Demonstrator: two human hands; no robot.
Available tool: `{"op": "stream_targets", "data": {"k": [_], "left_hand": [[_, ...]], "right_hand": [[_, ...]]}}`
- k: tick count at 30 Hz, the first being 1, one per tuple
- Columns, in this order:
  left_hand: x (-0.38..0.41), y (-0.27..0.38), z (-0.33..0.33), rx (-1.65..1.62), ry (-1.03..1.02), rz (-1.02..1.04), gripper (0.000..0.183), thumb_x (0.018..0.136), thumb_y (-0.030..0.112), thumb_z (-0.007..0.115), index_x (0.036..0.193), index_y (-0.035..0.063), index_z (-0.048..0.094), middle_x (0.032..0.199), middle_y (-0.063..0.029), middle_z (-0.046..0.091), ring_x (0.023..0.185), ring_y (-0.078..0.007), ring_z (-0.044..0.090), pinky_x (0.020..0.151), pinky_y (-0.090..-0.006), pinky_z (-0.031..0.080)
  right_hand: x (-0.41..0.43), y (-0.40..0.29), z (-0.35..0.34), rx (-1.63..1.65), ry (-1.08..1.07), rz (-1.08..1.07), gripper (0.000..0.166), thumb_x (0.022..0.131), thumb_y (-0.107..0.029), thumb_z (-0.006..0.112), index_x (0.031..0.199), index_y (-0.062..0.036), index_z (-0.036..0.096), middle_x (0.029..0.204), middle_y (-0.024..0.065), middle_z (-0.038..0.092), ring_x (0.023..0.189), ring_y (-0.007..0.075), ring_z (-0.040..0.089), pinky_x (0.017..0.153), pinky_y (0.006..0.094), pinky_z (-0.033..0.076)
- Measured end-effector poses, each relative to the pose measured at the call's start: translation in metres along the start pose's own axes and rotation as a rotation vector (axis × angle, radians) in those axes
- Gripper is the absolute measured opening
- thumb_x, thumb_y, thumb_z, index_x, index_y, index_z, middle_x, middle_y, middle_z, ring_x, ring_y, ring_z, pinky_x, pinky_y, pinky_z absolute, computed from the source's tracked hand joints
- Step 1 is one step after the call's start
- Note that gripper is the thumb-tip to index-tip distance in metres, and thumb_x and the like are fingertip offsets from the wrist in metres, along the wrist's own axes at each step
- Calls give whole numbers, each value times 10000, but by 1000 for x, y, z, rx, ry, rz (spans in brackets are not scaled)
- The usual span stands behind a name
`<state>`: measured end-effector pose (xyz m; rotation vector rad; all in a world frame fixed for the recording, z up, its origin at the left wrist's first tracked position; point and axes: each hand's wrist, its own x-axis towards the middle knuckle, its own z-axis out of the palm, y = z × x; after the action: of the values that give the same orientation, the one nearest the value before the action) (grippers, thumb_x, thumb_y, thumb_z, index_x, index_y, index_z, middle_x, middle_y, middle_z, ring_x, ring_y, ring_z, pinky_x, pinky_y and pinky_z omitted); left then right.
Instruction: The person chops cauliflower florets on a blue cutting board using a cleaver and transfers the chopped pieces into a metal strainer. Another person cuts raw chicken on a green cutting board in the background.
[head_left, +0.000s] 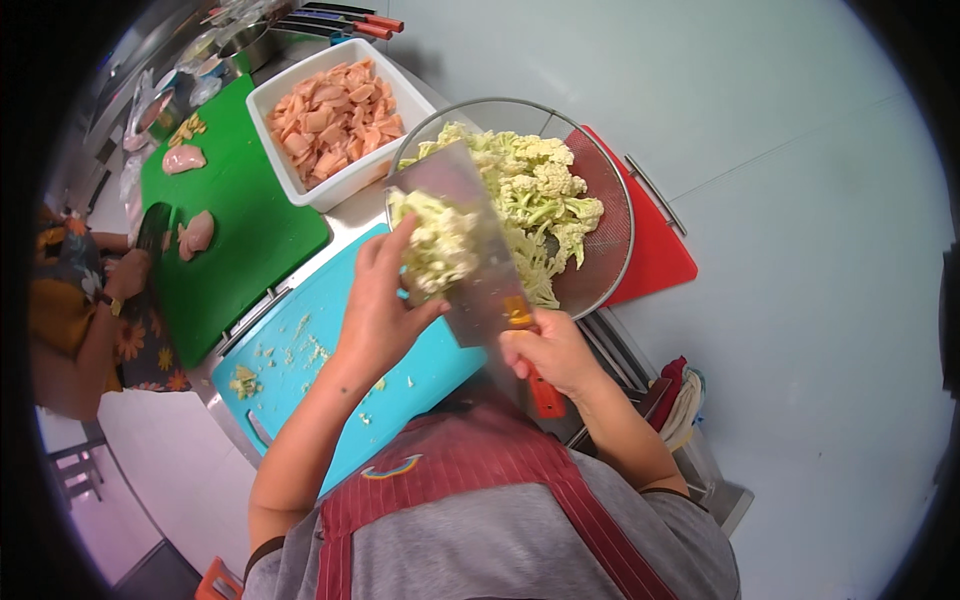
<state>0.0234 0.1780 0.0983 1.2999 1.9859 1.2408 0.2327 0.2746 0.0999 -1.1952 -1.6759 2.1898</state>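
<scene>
My right hand (551, 349) grips the orange handle of a cleaver (491, 255), its broad blade slanting up and to the left. Cut cauliflower pieces (442, 244) rest against the flat of the blade, and my left hand (386, 292) is spread beside them, its fingers and thumb at their left edge. Behind the blade, a round wire-mesh strainer (619, 255) holds many cauliflower florets (536, 180). Below my left hand lies a light-blue cutting board (427, 382) with cauliflower crumbs and a small cut piece (244, 382) near its left end.
A white tub (322, 196) of sliced raw meat stands beyond the blue board. At left, a co-worker's hand (129, 274) holds a dark-bladed knife (154, 229) over a green board (225, 277) with raw meat. A red board (660, 255) lies under the strainer. Several knives (375, 27) lie at the top.
</scene>
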Motion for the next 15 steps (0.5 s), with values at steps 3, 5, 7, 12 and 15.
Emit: {"op": "stream_targets", "data": {"k": [3, 5, 7, 12, 15], "left_hand": [[31, 8, 31, -30, -96, 87, 960, 682, 28, 831, 1478, 120, 301, 1274, -170, 438, 1020, -270, 561, 737, -317, 581], [48, 15, 55, -50, -188, 98, 966, 695, 86, 838, 1483, 86, 279, 1262, -198, 449, 1046, -293, 553, 794, -342, 566], [61, 16, 84, 31, -218, 262, 943, 753, 192, 810, 1498, 75, 244, 1233, -232, 492, 1026, -319, 575, 834, -386, 541], [106, 15, 106, 302, -380, 250, 611, 844, 184, 682, 1389, 60, 435, 1064, -211, 606, 942, -378, 609, 843, -453, 497], [150, 16, 112, 499, -326, 254, 480, 826, 139, 667, 1278, 45, 536, 1001, -202, 617, 946, -390, 596, 827, -456, 495]], "right_hand": [[-13, -7, -22, 24, 194, -69, 81, 884, -94, 604, 854, -23, 582, 670, 42, 588, 511, 92, 534, 473, 228, 429], [-21, -10, -39, 21, 294, -81, 104, 881, -105, 620, 914, -8, 600, 690, 39, 591, 512, 82, 525, 473, 222, 425], [-27, -13, -55, 25, 402, -82, 129, 879, -110, 627, 948, -2, 609, 699, 39, 592, 510, 78, 518, 472, 219, 422], [-30, -8, -91, 57, 580, -79, 76, 887, -86, 593, 900, -12, 577, 685, 49, 574, 496, 102, 507, 468, 237, 419], [-34, -3, -102, 89, 629, -99, 60, 892, -75, 572, 887, -15, 568, 676, 54, 569, 497, 115, 510, 467, 247, 422]]}}
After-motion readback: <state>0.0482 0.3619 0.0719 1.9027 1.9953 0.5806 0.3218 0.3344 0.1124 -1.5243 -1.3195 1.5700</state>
